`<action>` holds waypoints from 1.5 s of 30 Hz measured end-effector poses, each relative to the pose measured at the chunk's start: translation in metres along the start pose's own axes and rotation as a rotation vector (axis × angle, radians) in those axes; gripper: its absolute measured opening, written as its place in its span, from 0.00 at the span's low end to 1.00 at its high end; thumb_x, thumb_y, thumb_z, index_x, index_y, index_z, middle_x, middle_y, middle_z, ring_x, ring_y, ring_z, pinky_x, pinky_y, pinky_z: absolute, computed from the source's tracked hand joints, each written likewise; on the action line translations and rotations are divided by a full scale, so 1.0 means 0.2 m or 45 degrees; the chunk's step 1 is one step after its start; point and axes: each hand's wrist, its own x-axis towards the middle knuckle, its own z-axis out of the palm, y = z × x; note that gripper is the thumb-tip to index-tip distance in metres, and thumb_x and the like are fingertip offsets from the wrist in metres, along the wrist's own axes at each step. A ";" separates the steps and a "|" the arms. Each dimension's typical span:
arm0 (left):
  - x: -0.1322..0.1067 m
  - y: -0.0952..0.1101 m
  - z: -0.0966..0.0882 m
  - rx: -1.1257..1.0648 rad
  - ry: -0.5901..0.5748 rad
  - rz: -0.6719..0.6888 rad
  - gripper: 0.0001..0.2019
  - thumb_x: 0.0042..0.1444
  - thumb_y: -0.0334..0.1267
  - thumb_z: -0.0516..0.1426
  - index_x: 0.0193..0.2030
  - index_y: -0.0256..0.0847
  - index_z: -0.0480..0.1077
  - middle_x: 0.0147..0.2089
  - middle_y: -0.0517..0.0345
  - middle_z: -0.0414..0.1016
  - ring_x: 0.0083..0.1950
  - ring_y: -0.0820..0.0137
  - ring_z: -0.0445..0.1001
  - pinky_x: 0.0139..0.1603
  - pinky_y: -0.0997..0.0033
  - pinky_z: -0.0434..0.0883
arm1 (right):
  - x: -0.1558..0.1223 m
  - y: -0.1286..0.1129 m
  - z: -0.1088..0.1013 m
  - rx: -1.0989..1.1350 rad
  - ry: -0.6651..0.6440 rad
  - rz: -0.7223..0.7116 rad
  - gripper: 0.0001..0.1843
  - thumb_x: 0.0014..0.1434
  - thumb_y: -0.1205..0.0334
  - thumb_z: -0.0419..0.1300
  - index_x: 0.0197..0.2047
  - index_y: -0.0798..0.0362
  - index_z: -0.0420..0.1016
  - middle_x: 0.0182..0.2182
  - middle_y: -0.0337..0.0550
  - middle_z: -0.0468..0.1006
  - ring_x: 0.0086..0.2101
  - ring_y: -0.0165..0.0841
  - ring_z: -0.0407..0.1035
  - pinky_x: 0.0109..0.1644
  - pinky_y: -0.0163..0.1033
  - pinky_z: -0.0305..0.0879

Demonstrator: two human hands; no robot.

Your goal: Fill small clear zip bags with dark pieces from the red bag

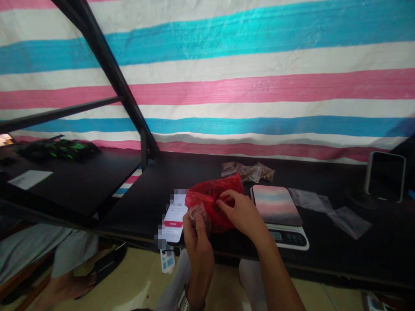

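Note:
A red plastic bag (pixel 212 194) with dark contents lies on the black table (pixel 324 242). My right hand (pixel 241 211) reaches into its mouth, fingers pinched together. My left hand (pixel 196 233) holds a small clear plastic pouch (pixel 198 213) up beside the red bag. To the right stands a digital kitchen scale (pixel 277 205) with a pink-grey platform. A phone (pixel 175 218) with a lit timer screen lies left of the red bag.
Several filled clear packets (pixel 248 171) lie at the back of the table. Empty clear pouches (pixel 327 207) lie right of the scale. A phone on a stand (pixel 385 177) is at far right. Another person's leg (pixel 61 259) shows at lower left, near a second black table (pixel 74 185).

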 end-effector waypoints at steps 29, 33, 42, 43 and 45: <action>0.01 -0.03 -0.02 0.070 -0.034 0.098 0.20 0.70 0.57 0.57 0.56 0.45 0.72 0.53 0.54 0.79 0.53 0.63 0.77 0.54 0.65 0.73 | 0.02 0.07 -0.02 -0.037 0.005 -0.068 0.07 0.69 0.59 0.65 0.47 0.49 0.84 0.39 0.42 0.88 0.43 0.42 0.79 0.51 0.46 0.67; 0.00 -0.02 -0.01 0.146 -0.026 0.178 0.18 0.71 0.55 0.56 0.56 0.45 0.73 0.53 0.54 0.79 0.53 0.64 0.78 0.56 0.65 0.74 | 0.02 0.09 -0.04 0.000 0.022 -0.068 0.07 0.67 0.59 0.65 0.47 0.48 0.83 0.39 0.42 0.88 0.43 0.43 0.80 0.51 0.47 0.68; -0.05 0.00 0.03 0.265 -0.151 0.214 0.23 0.63 0.46 0.64 0.63 0.45 0.71 0.61 0.49 0.78 0.61 0.58 0.78 0.61 0.58 0.75 | -0.03 -0.03 -0.15 0.495 0.228 -0.195 0.14 0.64 0.49 0.65 0.46 0.49 0.83 0.41 0.43 0.87 0.39 0.39 0.79 0.47 0.43 0.73; -0.05 0.00 0.04 0.269 -0.152 0.189 0.25 0.62 0.46 0.65 0.64 0.46 0.70 0.62 0.48 0.77 0.62 0.57 0.77 0.63 0.56 0.75 | -0.04 -0.05 -0.17 0.509 0.241 -0.213 0.14 0.64 0.49 0.65 0.45 0.49 0.83 0.40 0.43 0.87 0.38 0.38 0.78 0.46 0.43 0.73; -0.04 -0.01 0.05 0.263 -0.160 0.168 0.27 0.61 0.45 0.66 0.66 0.47 0.70 0.62 0.48 0.77 0.63 0.56 0.77 0.65 0.53 0.74 | -0.07 -0.08 -0.19 0.502 0.250 -0.235 0.14 0.63 0.49 0.66 0.45 0.48 0.84 0.40 0.42 0.86 0.38 0.38 0.76 0.46 0.43 0.73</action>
